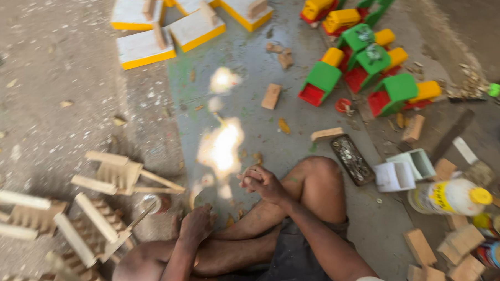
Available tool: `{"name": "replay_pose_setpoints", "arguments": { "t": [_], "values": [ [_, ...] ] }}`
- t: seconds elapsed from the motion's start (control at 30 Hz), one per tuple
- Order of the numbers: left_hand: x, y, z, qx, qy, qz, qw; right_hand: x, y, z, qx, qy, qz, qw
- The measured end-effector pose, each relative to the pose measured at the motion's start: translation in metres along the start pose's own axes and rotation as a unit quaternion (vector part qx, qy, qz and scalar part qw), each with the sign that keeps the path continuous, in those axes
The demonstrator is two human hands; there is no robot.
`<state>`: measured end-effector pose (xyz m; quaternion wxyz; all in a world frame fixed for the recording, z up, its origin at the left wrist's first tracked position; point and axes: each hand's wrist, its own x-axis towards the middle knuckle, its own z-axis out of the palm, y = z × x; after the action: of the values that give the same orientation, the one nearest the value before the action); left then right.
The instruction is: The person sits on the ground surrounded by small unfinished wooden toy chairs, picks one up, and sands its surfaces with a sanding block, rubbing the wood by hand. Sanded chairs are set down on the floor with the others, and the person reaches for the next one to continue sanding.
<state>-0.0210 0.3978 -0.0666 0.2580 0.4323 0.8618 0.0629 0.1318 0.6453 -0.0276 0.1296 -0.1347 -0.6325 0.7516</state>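
Daylight is bright and mostly diffuse across the grey concrete floor (53,67). Dappled sun patches burn out to white glare at centre, just ahead of the person's right hand (262,182); detail there is lost. Shadows are soft and short beneath the unpainted wooden slatted frames (101,207) at lower left. Motion blur softens the whole frame, most at the edges and the left hand (196,224). The green, red and yellow painted wooden toys (369,67) stay vivid yet indistinct.
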Motion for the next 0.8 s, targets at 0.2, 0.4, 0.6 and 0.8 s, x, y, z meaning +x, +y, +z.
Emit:
{"name": "replay_pose_setpoints", "arguments": {
  "t": [0.2,0.4,0.6,0.8],
  "values": [
    [0.002,0.004,-0.012,-0.003,-0.048,-0.048,0.998,-0.007,0.006,0.001,0.015,0.068,0.029,0.997],
    [0.000,0.001,-0.008,-0.017,-0.036,-0.049,0.998,-0.007,0.003,0.006,-0.004,0.074,0.040,0.996],
    [-0.002,0.000,-0.005,-0.014,-0.027,-0.044,0.999,-0.008,-0.008,0.006,-0.002,0.065,0.048,0.997],
    [-0.003,0.004,-0.012,-0.024,-0.044,-0.054,0.997,-0.008,-0.010,0.006,-0.059,0.062,0.052,0.995]
  ]
}}
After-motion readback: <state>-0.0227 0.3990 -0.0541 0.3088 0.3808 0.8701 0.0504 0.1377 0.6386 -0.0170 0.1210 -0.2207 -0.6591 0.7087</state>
